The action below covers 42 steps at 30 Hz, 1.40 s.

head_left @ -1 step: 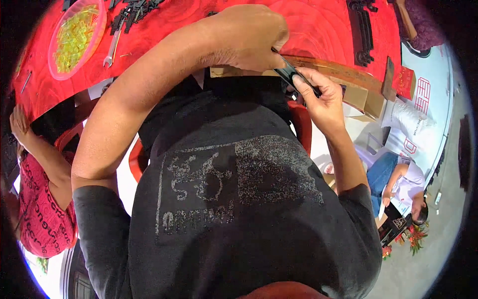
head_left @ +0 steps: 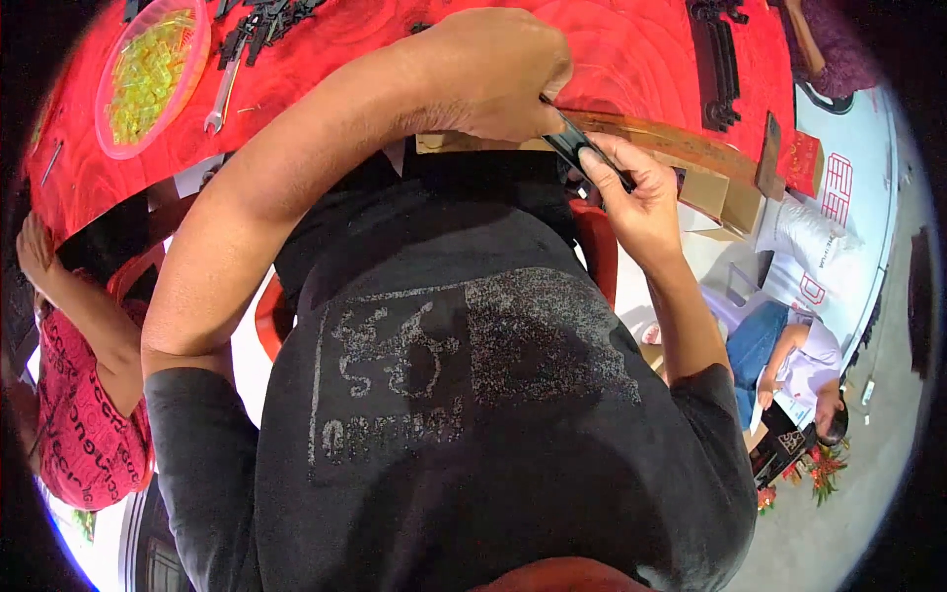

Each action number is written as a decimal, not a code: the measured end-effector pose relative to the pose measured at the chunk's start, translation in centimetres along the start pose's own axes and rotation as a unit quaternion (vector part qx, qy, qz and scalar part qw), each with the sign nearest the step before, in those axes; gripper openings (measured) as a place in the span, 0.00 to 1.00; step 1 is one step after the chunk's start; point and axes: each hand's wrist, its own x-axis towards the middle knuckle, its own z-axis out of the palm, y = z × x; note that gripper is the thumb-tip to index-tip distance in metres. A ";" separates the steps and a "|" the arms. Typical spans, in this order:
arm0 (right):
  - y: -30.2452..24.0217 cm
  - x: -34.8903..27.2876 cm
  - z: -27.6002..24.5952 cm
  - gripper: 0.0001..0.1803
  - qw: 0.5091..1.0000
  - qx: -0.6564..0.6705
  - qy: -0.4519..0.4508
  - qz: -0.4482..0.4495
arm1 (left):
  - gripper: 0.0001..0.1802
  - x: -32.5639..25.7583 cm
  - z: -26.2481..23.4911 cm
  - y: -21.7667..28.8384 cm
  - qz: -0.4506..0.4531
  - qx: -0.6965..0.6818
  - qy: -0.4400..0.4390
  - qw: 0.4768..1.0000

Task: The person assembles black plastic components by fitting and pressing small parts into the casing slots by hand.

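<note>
A narrow, dark, glossy strip-shaped part [head_left: 565, 138] slants between my two hands, just past the table's near edge. My left hand [head_left: 508, 74] is bent over the upper end of it, closed, its fingers mostly hidden behind the back of the hand. Lower down, my right hand [head_left: 636, 187] pinches the other end, the thumb lying flat along the part's face and the fingers curled beneath. What the far side of the part looks like is hidden.
On the red-covered table [head_left: 631, 59] are a pink bowl [head_left: 110, 138] of yellow-green pieces, a wrench [head_left: 219, 109], black parts [head_left: 258, 30] and long black strips [head_left: 718, 69]. A wooden bar [head_left: 661, 138] lines the near edge. Cardboard boxes [head_left: 740, 202] stand below right. Other people sit at both sides.
My hands and the dark part stay in the same place. At the far left, another person's hand has shifted slightly.
</note>
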 end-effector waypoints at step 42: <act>0.7 0.2 -0.6 0.12 0.999 0.043 -0.010 0.007 | 0.13 0.7 2.1 -2.0 0.049 -0.009 0.212 0.976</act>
